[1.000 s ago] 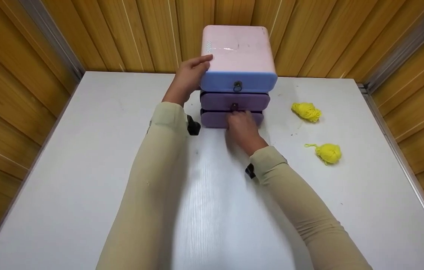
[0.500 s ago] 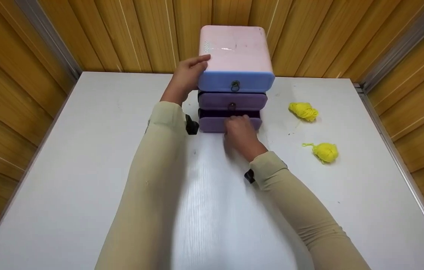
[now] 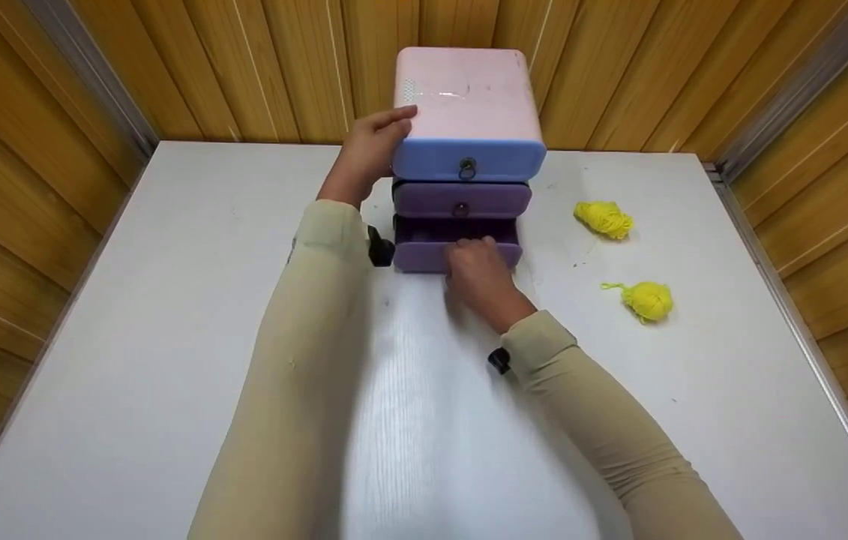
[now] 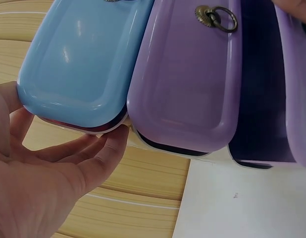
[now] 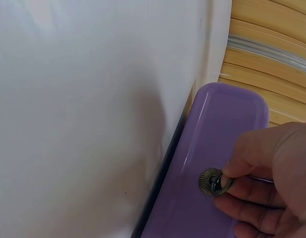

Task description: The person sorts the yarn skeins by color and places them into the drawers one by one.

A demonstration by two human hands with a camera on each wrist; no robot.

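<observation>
A small drawer cabinet with a pink top (image 3: 468, 90) stands near the back of the table. Its top drawer (image 3: 498, 159) has a blue front, while the middle drawer (image 3: 424, 199) is purple. The purple bottom drawer (image 3: 416, 257) is pulled out, showing its dark inside. My left hand (image 3: 371, 150) grips the cabinet's upper left edge, with one digit over the top and fingers (image 4: 106, 153) against the side. My right hand (image 3: 481, 274) is at the bottom drawer's front. In the right wrist view, its thumb and fingers pinch the metal ring pull (image 5: 212, 182).
Two yellow yarn bundles lie right of the cabinet: an oblong skein (image 3: 603, 219) and a rounder ball (image 3: 648, 301) with a loose tail. The white table (image 3: 131, 337) is bounded by wood-look panels (image 3: 281, 67) at the back and sides.
The bottom drawer has slid out toward me, with my right hand moving back along with it and its dark interior coming into view. My left hand keeps its hold on the cabinet.
</observation>
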